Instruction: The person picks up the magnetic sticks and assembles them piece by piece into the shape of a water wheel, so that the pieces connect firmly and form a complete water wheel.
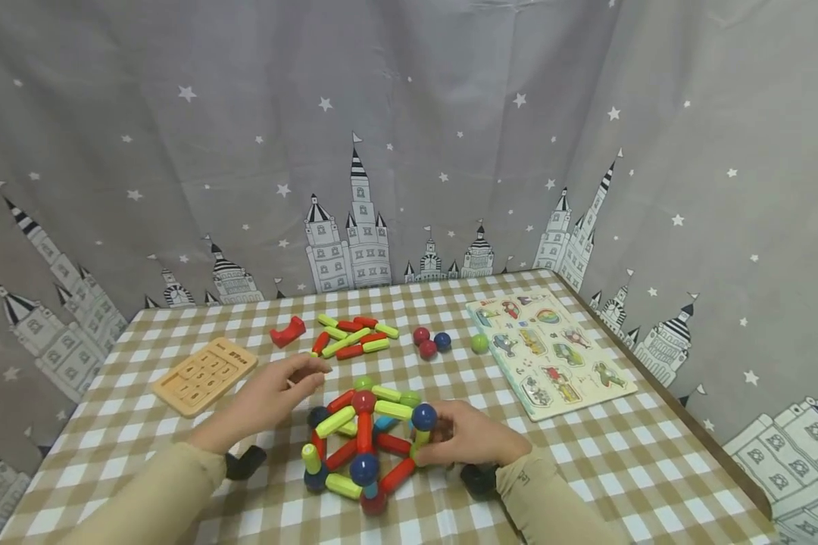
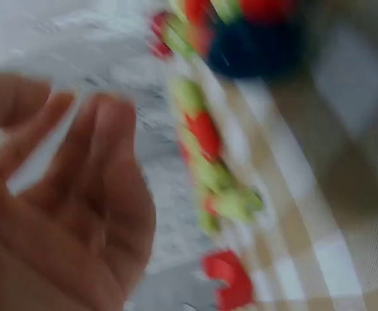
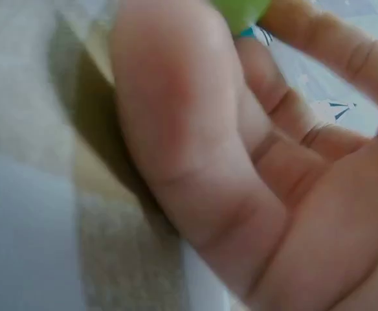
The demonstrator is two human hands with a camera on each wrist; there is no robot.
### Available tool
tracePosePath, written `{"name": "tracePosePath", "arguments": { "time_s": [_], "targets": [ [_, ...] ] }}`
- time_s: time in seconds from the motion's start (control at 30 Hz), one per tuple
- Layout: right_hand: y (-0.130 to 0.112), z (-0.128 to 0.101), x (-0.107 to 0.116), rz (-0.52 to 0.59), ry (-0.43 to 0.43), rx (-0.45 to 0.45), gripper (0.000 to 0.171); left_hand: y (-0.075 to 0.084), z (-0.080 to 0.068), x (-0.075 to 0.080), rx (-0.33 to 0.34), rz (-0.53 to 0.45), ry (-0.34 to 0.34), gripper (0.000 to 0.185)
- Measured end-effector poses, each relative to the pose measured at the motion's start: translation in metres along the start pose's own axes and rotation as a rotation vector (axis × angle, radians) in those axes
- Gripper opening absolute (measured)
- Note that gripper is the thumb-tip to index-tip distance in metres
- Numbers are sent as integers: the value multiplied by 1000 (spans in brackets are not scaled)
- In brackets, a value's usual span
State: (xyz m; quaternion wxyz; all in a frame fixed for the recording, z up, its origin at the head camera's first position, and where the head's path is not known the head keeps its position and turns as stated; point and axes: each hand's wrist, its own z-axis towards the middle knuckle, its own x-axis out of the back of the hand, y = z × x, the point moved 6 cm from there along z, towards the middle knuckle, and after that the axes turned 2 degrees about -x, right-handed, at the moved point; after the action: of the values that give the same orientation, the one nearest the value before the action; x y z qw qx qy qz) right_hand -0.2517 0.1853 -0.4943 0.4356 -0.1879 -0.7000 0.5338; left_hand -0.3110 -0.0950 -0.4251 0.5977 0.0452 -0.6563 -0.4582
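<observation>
While the right hand [image 1: 476,437] pinches its green ball [image 3: 242,13], the glossy red-yellow-blue ball-and-rod frame [image 1: 364,434] stands well inside the table's [image 1: 654,473] far edge; left hand [image 1: 267,392] released, loosely curved.

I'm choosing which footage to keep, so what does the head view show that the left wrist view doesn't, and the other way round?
Only the head view: the right hand holding the ball-and-rod structure, the wooden number puzzle and the picture board.

Only the left wrist view: a close look at the palm side of the left hand.

Both: the left hand, loose rods, red curved piece, checked cloth, grey curtain and, blurred in the wrist view, part of the structure.
</observation>
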Motion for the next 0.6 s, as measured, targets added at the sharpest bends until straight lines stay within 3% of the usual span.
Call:
{"name": "tracePosePath", "arguments": {
  "time_s": [0.07,0.17,0.3,0.43,0.6],
  "targets": [
    [-4,0,3,11,21,40,23,-11,19,-5,-32,54,-38,30],
    [-9,1,2,-21,36,104,23,-23,41,-20,-61,59,-169,39],
    [-10,3,-6,-71,30,128,24,-32,52,-40,-70,21,-301,41],
    [-10,3,-7,-113,32,109,28,-35,59,-49,-103,6,-311,41],
    [-9,4,-1,-159,56,86,33,-37,64,-49,-118,31,-295,33]
  ]
}}
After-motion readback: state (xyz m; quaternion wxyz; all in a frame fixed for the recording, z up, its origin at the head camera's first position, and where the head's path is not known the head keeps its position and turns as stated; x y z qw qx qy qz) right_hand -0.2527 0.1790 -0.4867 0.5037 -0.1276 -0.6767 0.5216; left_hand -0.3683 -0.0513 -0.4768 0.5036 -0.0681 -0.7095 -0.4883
